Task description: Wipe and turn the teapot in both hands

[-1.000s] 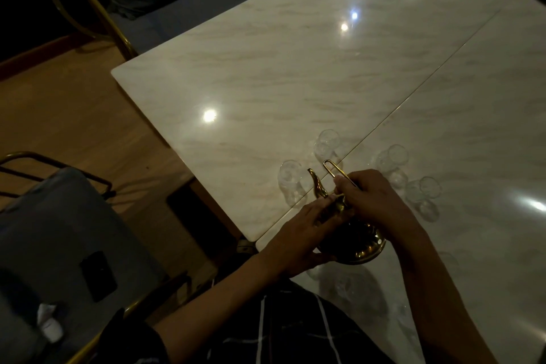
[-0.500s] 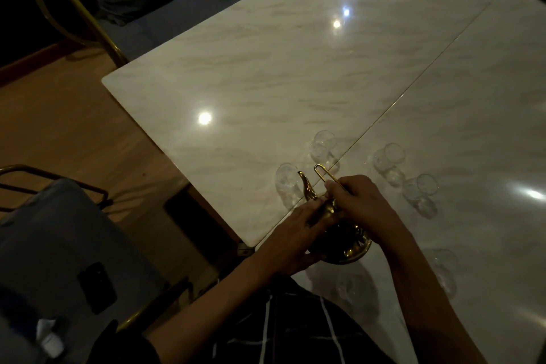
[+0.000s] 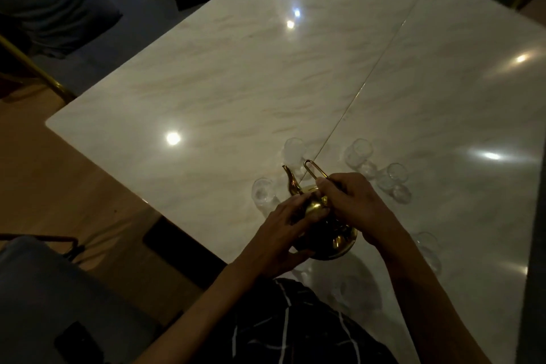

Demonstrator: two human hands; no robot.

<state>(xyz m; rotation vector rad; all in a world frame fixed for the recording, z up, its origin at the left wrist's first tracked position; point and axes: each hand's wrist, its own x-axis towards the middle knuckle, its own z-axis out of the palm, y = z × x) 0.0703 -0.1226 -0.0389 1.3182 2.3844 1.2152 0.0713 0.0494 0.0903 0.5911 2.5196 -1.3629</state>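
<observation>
Teapot (image 3: pixel 328 227) is the thing both hands are on, but the biggest thing is the table (image 3: pixel 236 74), pale and shiny like marble, with a thin line across its top. Its left edge and near corner are close to the teapot, and past that edge is wood floor (image 3: pixel 59 180). Far up the tabletop there is lots of bare room. A grey chair (image 3: pixel 53 298) sits low on the left, just off the table's edge. The gold teapot stands on the table near that edge, right in front of the person, spout pointing away. The right hand (image 3: pixel 351 204) is curled around the wire handle (image 3: pixel 314 170) on top. The left hand (image 3: pixel 283 230) has its fingers wrapped on the teapot's side, thumb under it. Little glasses (image 3: pixel 357 152) stand around the teapot, some just beside it, so room close by is tight.
</observation>
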